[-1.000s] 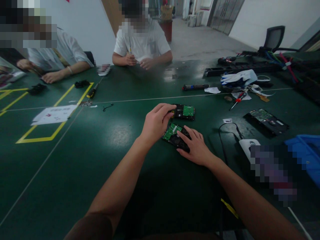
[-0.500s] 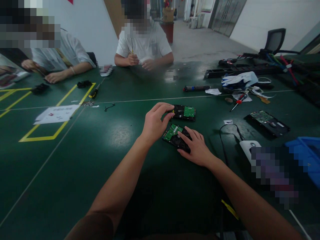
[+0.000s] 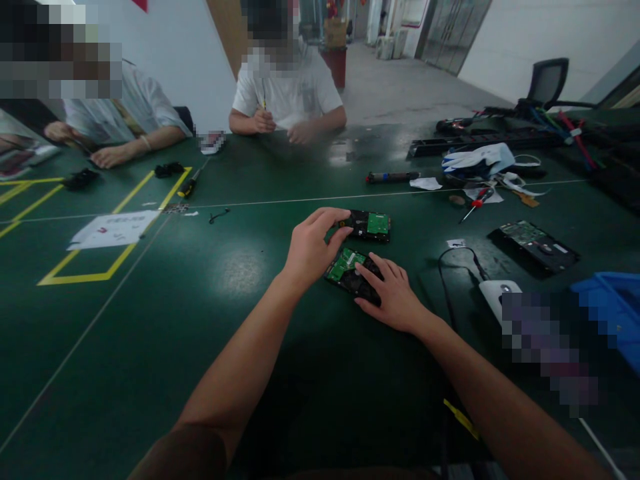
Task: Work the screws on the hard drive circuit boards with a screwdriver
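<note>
Hands working on a hard drive at a green table (image 3: 150,320).

Two seated people face across. Nearer hard drive (image 3: 353,272) lies circuit-side up, mid-table; right hand (image 3: 395,293) presses flat on it, fingers spread. Left hand (image 3: 311,247) pinches something small and yellow beside it. Firm downward pressure likely steadies the drive best.
</note>
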`<state>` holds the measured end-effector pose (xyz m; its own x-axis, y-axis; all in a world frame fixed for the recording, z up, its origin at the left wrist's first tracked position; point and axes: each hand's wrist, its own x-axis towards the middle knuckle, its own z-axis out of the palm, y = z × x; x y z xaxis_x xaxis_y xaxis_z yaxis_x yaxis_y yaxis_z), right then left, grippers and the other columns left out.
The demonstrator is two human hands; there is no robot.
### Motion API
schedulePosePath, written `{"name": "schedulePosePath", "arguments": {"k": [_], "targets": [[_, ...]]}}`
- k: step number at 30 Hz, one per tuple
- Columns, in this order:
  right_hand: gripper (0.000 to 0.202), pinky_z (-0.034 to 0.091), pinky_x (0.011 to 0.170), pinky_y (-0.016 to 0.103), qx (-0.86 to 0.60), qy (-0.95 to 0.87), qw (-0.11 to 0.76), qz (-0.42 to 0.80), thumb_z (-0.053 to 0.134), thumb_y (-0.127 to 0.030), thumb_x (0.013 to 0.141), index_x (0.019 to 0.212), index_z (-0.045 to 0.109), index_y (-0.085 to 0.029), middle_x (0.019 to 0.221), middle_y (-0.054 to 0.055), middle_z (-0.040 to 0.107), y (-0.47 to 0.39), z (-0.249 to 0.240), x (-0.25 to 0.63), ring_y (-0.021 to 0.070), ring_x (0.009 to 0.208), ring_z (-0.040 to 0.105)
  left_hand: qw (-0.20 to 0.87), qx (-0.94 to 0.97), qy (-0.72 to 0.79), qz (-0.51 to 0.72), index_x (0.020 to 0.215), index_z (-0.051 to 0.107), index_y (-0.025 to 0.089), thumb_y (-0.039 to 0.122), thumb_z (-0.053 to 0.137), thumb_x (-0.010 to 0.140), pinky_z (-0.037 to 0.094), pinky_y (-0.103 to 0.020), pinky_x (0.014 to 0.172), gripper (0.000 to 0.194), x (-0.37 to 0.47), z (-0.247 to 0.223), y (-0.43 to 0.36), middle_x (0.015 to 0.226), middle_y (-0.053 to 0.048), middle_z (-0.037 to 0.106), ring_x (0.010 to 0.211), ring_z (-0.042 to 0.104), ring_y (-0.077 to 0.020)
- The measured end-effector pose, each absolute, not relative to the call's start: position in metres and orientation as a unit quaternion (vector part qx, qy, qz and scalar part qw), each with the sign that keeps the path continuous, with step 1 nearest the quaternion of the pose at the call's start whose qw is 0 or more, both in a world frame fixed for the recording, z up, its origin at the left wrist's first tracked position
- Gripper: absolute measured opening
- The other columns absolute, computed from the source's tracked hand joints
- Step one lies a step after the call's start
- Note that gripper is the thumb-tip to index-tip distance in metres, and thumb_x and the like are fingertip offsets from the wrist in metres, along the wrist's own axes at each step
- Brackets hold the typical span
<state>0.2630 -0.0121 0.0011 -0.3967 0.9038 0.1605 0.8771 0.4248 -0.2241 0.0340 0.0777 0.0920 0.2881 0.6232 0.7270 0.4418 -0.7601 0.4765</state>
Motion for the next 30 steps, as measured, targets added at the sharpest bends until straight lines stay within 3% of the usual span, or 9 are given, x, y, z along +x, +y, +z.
{"name": "schedulePosePath", "arguments": {"k": [6,11,15,18,25,30], "targets": [[0.076,0.033,0.116,0.064,-0.535,-0.833,0.131,0.050,0.059,-0.058,0.097,0.165,0.036,-0.034,0.170,0.014,0.029,-0.012,0.001,0.263,0.0435,0.151,0.030,0.104,0.785,0.340,0.507,0.115,0.070,0.020,0.019,0.076,0.093,0.063,-0.034,0.095,0.023,0.037,0.088,0.077,0.113,-0.005,0.076,0.104,0.074,-0.0171],[0.073,0.033,0.116,0.064,-0.537,-0.832,0.127,0.054,0.061,-0.057,0.096,0.162,0.041,-0.031,0.170,0.016,0.029,-0.012,0.003,0.262,0.0435,0.150,0.031,0.063,0.790,0.348,0.501,0.113,0.072,0.021,0.012,0.071,0.094,0.063,-0.033,0.087,0.022,0.036,0.092,0.077,0.113,-0.006,0.070,0.103,0.070,-0.0174],[0.072,0.033,0.116,0.063,-0.539,-0.830,0.130,0.055,0.061,-0.056,0.096,0.161,0.043,-0.031,0.170,0.016,0.030,-0.012,0.004,0.261,0.0428,0.150,0.032,0.082,0.807,0.325,0.486,0.116,0.071,0.022,0.008,0.063,0.098,0.062,-0.036,0.097,0.024,0.035,0.094,0.077,0.116,-0.006,0.075,0.108,0.072,-0.0177],[0.073,0.033,0.116,0.063,-0.541,-0.829,0.131,0.055,0.062,-0.055,0.096,0.161,0.043,-0.030,0.170,0.017,0.030,-0.012,0.004,0.261,0.0431,0.149,0.033,0.110,0.809,0.329,0.474,0.122,0.067,0.022,0.011,0.068,0.096,0.062,-0.038,0.100,0.028,0.034,0.091,0.078,0.123,-0.006,0.076,0.110,0.074,-0.0189],[0.072,0.033,0.116,0.062,-0.539,-0.829,0.136,0.055,0.061,-0.056,0.097,0.161,0.044,-0.029,0.170,0.017,0.030,-0.013,0.004,0.260,0.0430,0.149,0.033,0.178,0.769,0.349,0.505,0.112,0.061,0.022,0.022,0.080,0.089,0.066,-0.035,0.092,0.030,0.039,0.083,0.078,0.120,-0.006,0.073,0.109,0.073,-0.0192],[0.073,0.032,0.116,0.063,-0.537,-0.831,0.134,0.060,0.061,-0.057,0.097,0.162,0.043,-0.029,0.171,0.017,0.029,-0.013,0.004,0.261,0.0432,0.150,0.032,0.174,0.746,0.345,0.543,0.105,0.063,0.021,0.015,0.078,0.088,0.066,-0.027,0.079,0.023,0.040,0.085,0.078,0.116,-0.005,0.063,0.110,0.067,-0.0177]]}}
